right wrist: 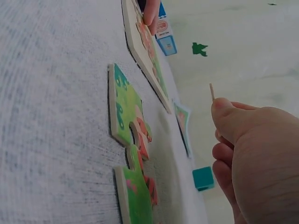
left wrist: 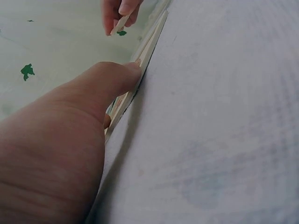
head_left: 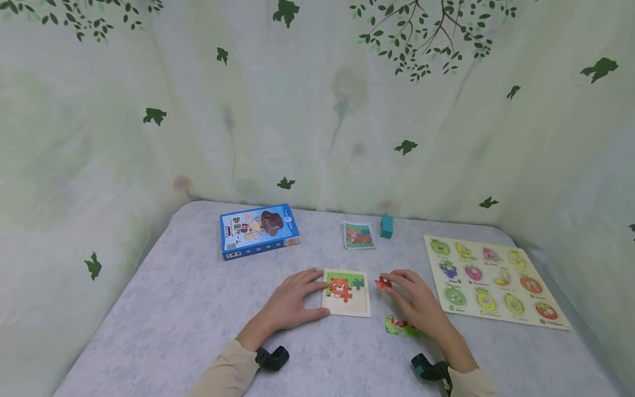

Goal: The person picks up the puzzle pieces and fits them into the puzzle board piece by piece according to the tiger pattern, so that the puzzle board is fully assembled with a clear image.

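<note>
In the head view a small jigsaw tray (head_left: 359, 310) with a wooden frame lies on the table, partly filled by pieces showing an orange animal face (head_left: 339, 288) and green foliage. My left hand (head_left: 296, 299) rests at the tray's left side, its fingers and thumb touching the rim; the left wrist view shows the thumb (left wrist: 126, 77) at the tray's edge. Right of the tray, my right hand (head_left: 416, 300) pinches a red puzzle piece (head_left: 382, 283) between thumb and fingertips, raised over the table. Loose green and red puzzle pieces (right wrist: 122, 105) lie below that hand.
Behind the tray lie a small bear picture (head_left: 359, 236) and a teal block (head_left: 387, 226). A blue game box (head_left: 259, 230) is at the back left. On the right, a large fruit-picture board (head_left: 491, 281) lies flat. A leaf-patterned curtain hangs behind the table.
</note>
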Demonstrator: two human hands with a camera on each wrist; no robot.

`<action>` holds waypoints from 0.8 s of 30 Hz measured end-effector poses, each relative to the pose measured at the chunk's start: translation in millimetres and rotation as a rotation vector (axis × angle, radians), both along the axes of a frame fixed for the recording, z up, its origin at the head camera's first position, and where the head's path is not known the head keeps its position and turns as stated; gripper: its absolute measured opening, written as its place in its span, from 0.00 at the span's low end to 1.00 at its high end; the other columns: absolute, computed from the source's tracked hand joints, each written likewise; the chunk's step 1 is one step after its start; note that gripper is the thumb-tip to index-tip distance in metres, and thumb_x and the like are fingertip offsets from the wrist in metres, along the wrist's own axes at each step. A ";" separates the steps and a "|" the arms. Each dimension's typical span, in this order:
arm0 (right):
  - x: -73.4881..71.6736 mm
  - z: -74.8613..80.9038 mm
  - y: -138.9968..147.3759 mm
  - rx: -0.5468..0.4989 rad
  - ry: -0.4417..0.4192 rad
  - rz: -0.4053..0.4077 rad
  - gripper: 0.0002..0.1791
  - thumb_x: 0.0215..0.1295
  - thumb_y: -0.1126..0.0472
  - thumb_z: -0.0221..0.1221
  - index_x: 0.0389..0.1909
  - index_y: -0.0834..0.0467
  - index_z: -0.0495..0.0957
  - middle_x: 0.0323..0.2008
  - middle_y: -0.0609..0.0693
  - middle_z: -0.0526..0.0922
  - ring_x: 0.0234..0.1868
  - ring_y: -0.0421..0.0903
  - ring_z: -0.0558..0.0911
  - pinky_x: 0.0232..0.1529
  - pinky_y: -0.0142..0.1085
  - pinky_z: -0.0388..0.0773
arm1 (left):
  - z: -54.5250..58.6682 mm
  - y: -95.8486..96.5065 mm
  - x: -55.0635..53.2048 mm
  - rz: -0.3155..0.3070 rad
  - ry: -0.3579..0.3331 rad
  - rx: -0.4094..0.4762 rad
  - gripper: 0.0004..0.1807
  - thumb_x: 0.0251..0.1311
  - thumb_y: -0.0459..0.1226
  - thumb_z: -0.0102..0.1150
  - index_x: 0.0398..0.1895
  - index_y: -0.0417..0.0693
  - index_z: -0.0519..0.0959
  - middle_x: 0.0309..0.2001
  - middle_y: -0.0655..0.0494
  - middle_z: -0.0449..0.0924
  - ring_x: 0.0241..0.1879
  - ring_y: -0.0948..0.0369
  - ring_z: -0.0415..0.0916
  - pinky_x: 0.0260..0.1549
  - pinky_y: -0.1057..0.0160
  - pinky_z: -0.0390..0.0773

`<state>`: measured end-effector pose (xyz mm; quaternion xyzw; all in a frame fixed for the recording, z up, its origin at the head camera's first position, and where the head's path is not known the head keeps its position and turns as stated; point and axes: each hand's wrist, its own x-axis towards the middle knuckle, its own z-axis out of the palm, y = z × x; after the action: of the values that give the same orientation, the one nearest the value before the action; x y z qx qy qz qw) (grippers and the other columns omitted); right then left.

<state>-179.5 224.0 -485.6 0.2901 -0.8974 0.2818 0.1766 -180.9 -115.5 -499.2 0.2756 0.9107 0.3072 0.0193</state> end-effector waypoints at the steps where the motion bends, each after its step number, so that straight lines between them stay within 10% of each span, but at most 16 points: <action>1: -0.6 -0.2 -1.2 0.004 -0.008 0.000 0.18 0.69 0.64 0.66 0.59 0.53 0.83 0.51 0.46 0.81 0.53 0.44 0.79 0.50 0.45 0.83 | -0.8 -0.5 -0.2 0.001 0.002 0.004 0.35 0.61 0.61 0.66 0.69 0.59 0.78 0.77 0.56 0.65 0.79 0.51 0.57 0.74 0.39 0.60; 24: -14.7 2.0 -32.9 0.004 -0.137 0.045 0.17 0.71 0.63 0.65 0.59 0.54 0.84 0.52 0.46 0.80 0.51 0.41 0.80 0.50 0.42 0.85 | -1.4 0.8 -2.7 -0.003 0.000 -0.018 0.35 0.62 0.61 0.65 0.69 0.58 0.78 0.78 0.55 0.65 0.79 0.51 0.57 0.75 0.41 0.60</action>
<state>-194.2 191.1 -483.6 0.2908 -0.9011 0.3031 0.1077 -183.6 -114.7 -500.6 0.2765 0.9130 0.2990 0.0223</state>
